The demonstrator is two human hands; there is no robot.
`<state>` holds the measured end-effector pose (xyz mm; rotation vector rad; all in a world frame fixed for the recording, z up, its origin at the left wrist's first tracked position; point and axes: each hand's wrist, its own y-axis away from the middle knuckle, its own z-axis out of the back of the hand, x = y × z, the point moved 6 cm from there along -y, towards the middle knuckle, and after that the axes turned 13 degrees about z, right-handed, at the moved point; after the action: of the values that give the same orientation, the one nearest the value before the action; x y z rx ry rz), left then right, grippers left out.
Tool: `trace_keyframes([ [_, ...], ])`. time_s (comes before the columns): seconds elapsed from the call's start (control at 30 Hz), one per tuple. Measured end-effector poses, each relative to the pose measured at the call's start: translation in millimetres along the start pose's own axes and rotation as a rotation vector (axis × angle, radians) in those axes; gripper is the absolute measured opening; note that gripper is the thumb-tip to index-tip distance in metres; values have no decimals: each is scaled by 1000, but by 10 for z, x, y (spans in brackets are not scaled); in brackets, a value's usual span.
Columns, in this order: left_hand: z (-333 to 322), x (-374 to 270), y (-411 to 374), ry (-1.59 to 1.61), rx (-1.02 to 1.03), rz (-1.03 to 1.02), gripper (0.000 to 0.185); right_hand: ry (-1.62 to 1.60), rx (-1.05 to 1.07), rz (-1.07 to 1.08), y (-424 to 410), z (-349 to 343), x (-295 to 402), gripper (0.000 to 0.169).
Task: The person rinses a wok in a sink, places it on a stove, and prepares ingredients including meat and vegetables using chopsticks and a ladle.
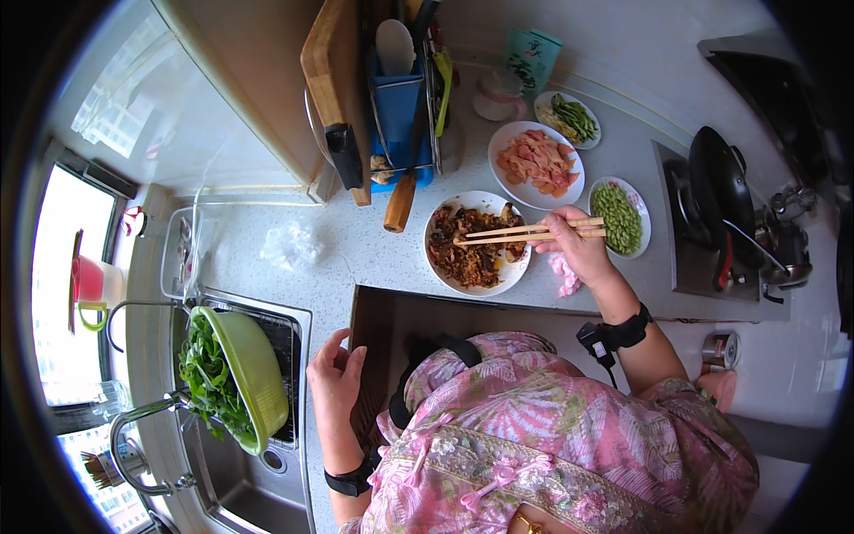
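A pair of wooden chopsticks (534, 235) is held in my right hand (579, 248). Their tips touch the dark, saucy cooked food (467, 257) in a white dish (508, 275) near the counter's front edge. By the front edge of the counter, next to the sink, my left hand (339, 377) is raised with fingers apart and nothing in it. Behind the dish stands a white plate of sliced raw meat (537, 163). An oval plate of shelled green beans (617, 217) lies beyond my right hand. A crumpled pink-and-white cloth (565, 275) rests under the hand.
Leafy greens (217, 380) fill a green plastic basin (257, 374) over the sink (253, 490). A knife rack (400, 120) with a wooden cutting board (333, 73) stands at the back. At right a black wok (717, 180) sits on the gas stove (677, 267). A crumpled clear plastic bag (291, 245) lies on the counter.
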<state>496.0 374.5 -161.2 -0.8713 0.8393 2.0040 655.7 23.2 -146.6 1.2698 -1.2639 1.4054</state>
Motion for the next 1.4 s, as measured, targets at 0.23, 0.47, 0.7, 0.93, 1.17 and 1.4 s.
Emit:
trace_keyframes([
  [0.23, -56, -60, -53, -63, 58, -25, 30, 38, 12, 34, 35, -43, -14, 23],
  [0.47, -54, -64, -60, -52, 38, -35, 29, -45, -236, 137, 50, 389, 345, 23],
  [0.7, -132, -127, -64, -48, 80, -47, 29, 169, -172, 137, 80, 580, 272, 21],
  [0.93, -149, -78, -32, -25, 72, -68, 30, 147, -121, 97, 104, 564, 291, 22],
  [1.17, -146, -80, 12, -15, 58, -73, 30, 104, -81, 117, 73, 502, 377, 24],
  [1.4, -103, -65, 60, -21, 72, -39, 28, 109, -6, 62, 9, 171, 171, 23],
])
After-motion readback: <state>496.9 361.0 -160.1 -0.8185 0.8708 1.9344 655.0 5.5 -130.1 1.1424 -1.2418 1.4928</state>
